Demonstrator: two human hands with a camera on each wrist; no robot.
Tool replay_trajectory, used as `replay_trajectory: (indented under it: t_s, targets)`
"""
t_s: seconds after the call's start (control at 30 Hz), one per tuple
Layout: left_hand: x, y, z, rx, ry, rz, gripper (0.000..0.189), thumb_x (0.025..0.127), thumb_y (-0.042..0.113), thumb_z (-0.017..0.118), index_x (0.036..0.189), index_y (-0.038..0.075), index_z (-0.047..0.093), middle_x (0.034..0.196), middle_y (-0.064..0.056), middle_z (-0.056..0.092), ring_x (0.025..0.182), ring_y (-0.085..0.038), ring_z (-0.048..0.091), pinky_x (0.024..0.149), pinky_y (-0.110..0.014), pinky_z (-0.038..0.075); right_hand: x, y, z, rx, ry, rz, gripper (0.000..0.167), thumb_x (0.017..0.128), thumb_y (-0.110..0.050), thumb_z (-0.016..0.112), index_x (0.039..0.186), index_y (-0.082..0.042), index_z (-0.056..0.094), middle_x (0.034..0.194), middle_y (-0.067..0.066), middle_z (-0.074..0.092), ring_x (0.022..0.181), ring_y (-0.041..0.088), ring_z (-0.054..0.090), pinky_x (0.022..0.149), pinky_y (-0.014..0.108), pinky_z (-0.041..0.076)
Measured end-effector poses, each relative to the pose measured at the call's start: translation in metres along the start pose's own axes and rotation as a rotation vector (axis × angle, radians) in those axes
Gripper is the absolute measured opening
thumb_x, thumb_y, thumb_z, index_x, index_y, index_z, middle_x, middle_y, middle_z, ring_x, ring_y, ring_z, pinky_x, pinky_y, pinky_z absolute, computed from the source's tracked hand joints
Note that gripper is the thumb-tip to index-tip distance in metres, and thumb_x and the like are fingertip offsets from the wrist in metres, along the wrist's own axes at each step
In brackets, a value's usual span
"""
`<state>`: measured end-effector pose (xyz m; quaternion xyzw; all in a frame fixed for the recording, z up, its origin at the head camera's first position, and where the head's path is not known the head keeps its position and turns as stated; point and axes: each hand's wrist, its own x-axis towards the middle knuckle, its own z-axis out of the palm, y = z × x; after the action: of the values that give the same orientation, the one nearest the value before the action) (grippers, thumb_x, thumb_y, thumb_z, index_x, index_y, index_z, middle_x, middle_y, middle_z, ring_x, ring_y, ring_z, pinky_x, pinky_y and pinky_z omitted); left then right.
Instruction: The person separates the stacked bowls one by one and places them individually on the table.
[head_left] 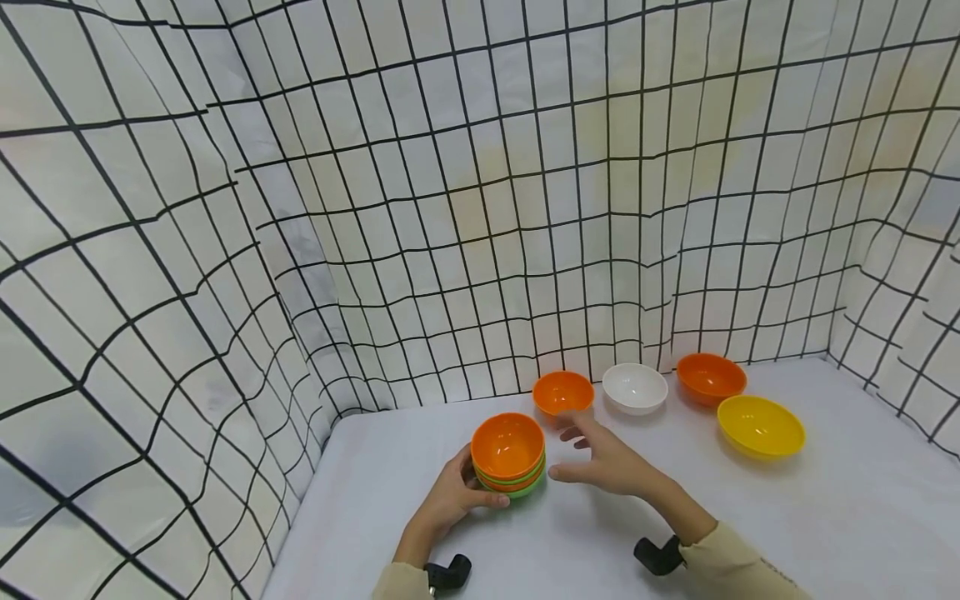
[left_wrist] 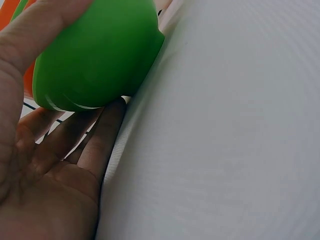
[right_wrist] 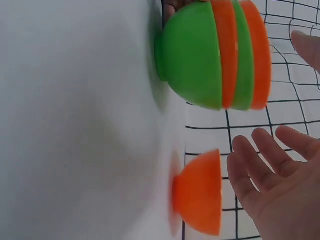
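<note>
White tabletop (head_left: 375,467): left hand (head_left: 450,493) grips a round, glossy orange-and-green plastic bowl stack (head_left: 509,450), probably light, slick, best held low; right hand (head_left: 604,463) empty, fingers loose.

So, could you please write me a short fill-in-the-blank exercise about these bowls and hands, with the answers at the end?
1. The left hand holds a stack of bowls whose bottom bowl is ____.
2. In the right wrist view, the stack shows ____ nested bowls.
3. The right hand holds ____.
4. The rightmost bowl in the head view is ____ in colour.

Missing words: green; four; nothing; yellow.
</note>
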<state>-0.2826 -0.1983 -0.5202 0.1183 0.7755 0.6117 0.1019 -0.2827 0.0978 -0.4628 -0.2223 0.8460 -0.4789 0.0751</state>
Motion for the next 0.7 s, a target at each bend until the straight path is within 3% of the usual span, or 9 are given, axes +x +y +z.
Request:
replay_trajectory:
  t_s: [0.23, 0.43, 0.7]
  targets:
    - [-0.001, -0.001, 0.000, 0.001, -0.003, 0.004, 0.097, 0.073, 0.023, 0.094, 0.154, 0.025, 0.042, 0.155, -0.001, 0.051, 0.144, -0.026, 0.048, 0.125, -0.048, 0.035, 0.019, 0.001, 0.020, 0.022, -0.040, -0.065, 0.095, 0.082, -0.040, 0.085, 0.156, -0.009, 0.034, 0.156, 0.010, 0.045, 0.134, 0.030, 0.050, 0.114, 0.055, 0.047]
    - [-0.001, 0.000, 0.001, 0.009, -0.008, 0.011, 0.097, 0.073, 0.024, 0.094, 0.155, 0.024, 0.041, 0.154, -0.002, 0.052, 0.143, -0.026, 0.049, 0.124, -0.045, 0.038, 0.032, 0.002, 0.031, 0.041, -0.044, -0.082, 0.101, 0.080, -0.043, 0.086, 0.157, -0.010, 0.031, 0.154, 0.008, 0.046, 0.133, 0.028, 0.050, 0.114, 0.054, 0.047]
    - [-0.001, 0.000, 0.000, 0.018, -0.006, 0.012, 0.096, 0.074, 0.021, 0.093, 0.155, 0.022, 0.041, 0.155, -0.003, 0.050, 0.143, -0.027, 0.048, 0.124, -0.044, 0.038, 0.040, 0.000, 0.039, 0.088, -0.065, -0.061, 0.107, 0.076, -0.043, 0.088, 0.159, -0.013, 0.027, 0.156, 0.008, 0.045, 0.139, 0.032, 0.048, 0.117, 0.064, 0.041]
